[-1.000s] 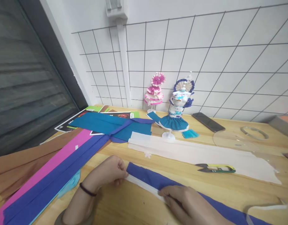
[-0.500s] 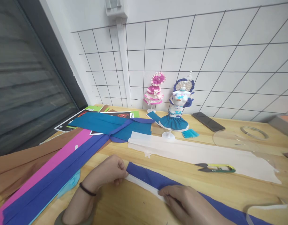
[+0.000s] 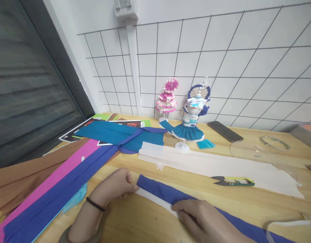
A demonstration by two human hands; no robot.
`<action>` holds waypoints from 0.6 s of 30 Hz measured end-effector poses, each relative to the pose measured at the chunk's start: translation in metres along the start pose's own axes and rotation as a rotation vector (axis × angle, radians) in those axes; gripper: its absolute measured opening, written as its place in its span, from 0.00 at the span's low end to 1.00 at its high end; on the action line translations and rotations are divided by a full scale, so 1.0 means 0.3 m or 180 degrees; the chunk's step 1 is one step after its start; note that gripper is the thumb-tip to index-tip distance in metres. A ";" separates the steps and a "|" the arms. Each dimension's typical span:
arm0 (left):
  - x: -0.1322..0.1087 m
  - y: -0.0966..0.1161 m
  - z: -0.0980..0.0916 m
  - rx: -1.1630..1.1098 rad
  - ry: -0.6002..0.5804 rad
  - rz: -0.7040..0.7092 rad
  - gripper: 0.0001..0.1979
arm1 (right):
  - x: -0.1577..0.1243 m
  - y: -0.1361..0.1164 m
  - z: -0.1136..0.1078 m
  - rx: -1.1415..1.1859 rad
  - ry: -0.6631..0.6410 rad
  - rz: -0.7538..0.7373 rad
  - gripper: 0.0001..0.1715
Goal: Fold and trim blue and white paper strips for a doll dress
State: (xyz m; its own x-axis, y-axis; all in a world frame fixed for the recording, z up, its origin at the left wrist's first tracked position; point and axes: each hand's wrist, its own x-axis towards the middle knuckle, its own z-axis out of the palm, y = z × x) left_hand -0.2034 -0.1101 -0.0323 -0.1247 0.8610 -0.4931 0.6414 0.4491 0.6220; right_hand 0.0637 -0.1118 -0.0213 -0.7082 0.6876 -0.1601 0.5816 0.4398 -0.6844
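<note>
A long blue crepe paper strip (image 3: 168, 194) with a white strip (image 3: 155, 199) along its near edge lies across the wooden table (image 3: 246, 202). My left hand (image 3: 115, 187), with a black band on its wrist, is closed in a pinch on the strip's left end. My right hand (image 3: 203, 216) lies over the strip further right, its fingers curled and pressing on the blue and white edges.
Yellow-handled snips (image 3: 234, 181) lie on a long white paper sheet (image 3: 216, 166). Two small paper-dressed mannequins, one pink (image 3: 167, 99) and one blue (image 3: 193, 118), stand at the back by a wire grid. Pink, blue, brown and teal paper strips spread left. A phone (image 3: 224, 131) lies behind.
</note>
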 end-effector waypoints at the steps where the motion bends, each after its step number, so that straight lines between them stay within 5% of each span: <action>1: -0.002 0.000 0.000 0.0004 -0.0010 -0.0026 0.11 | -0.001 0.000 0.000 0.0016 0.0001 -0.0004 0.16; 11: -0.015 0.017 -0.012 -0.0076 -0.0100 0.0202 0.08 | 0.002 0.008 0.008 -0.0054 0.0046 -0.0064 0.16; 14: -0.039 0.068 0.009 -0.0112 0.0218 0.0762 0.07 | -0.003 0.006 0.010 -0.0040 0.0057 -0.0037 0.16; 18: -0.074 0.141 0.090 -0.0146 -0.0265 0.1286 0.05 | -0.009 0.007 0.012 -0.0096 0.0072 -0.0080 0.16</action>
State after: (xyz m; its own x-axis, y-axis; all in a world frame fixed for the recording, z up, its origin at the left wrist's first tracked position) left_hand -0.1530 -0.1167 -0.0115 0.1931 0.9488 -0.2501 0.5915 0.0908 0.8012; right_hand 0.0654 -0.1149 -0.0249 -0.7138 0.6888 -0.1268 0.5758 0.4741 -0.6661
